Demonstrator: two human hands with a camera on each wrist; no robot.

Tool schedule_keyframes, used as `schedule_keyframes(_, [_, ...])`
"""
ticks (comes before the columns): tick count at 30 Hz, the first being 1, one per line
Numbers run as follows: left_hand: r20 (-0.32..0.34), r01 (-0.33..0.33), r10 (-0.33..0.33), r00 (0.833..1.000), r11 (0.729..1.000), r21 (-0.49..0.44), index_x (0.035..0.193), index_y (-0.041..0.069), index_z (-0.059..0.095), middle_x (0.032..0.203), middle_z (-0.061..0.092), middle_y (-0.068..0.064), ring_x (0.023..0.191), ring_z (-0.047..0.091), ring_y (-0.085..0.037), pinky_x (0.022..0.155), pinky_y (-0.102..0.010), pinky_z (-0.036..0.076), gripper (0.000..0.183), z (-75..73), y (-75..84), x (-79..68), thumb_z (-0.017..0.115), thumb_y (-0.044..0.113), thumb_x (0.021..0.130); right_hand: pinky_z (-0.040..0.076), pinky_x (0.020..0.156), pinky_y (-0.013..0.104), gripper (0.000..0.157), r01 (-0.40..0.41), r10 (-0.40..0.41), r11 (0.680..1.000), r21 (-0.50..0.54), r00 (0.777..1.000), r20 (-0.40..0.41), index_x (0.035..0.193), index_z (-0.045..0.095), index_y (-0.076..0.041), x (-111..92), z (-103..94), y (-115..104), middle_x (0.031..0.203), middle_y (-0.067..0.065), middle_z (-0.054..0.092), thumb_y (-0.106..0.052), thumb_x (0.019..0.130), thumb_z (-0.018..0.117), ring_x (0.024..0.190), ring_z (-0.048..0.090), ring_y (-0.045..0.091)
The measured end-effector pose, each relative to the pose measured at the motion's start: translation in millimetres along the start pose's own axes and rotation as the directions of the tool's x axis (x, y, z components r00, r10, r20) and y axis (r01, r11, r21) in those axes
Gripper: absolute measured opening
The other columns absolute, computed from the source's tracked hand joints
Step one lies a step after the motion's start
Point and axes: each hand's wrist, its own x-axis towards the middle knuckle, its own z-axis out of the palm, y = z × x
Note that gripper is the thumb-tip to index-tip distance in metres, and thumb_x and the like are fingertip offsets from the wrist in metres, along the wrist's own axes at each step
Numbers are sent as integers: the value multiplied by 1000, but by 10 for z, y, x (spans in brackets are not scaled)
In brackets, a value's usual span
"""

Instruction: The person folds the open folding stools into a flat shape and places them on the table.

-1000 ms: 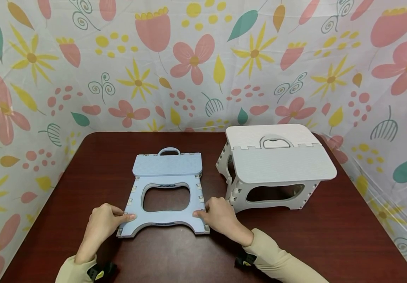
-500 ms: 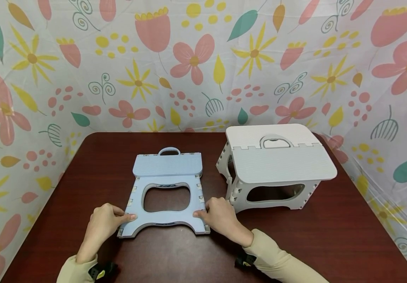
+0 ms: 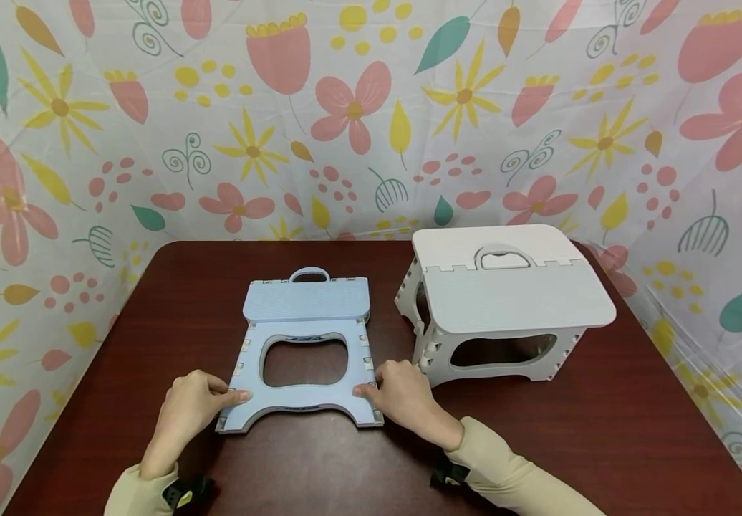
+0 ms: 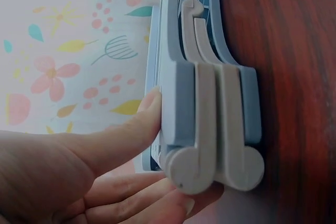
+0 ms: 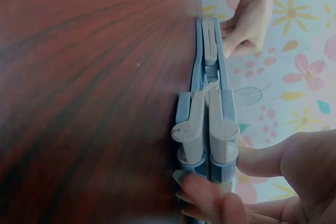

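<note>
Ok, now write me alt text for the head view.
A person's left hand and right hand grip the near corners of a folded blue stool on a dark red table. A white stool stands unfolded to the right; a flowered cloth hangs behind.

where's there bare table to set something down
Bare table lies left of the blue stool, between the white stool and the right sleeve, and in a strip between the blue stool and the floral cloth. Crowded: between the stools' near ends, where the right hand grips the blue one.
</note>
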Motion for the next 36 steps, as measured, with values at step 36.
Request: schedule_keyframes(36, [-230, -525, 497, 837, 848, -76, 115, 5, 71, 114, 71, -14, 82, 70, -19, 73, -35, 54, 28, 193, 479, 57, 71, 13, 88, 57, 72, 24, 10, 210, -220, 924, 318, 975, -3, 98, 72, -3, -237, -304, 176, 92, 6, 75, -6, 89, 68, 82, 72, 12])
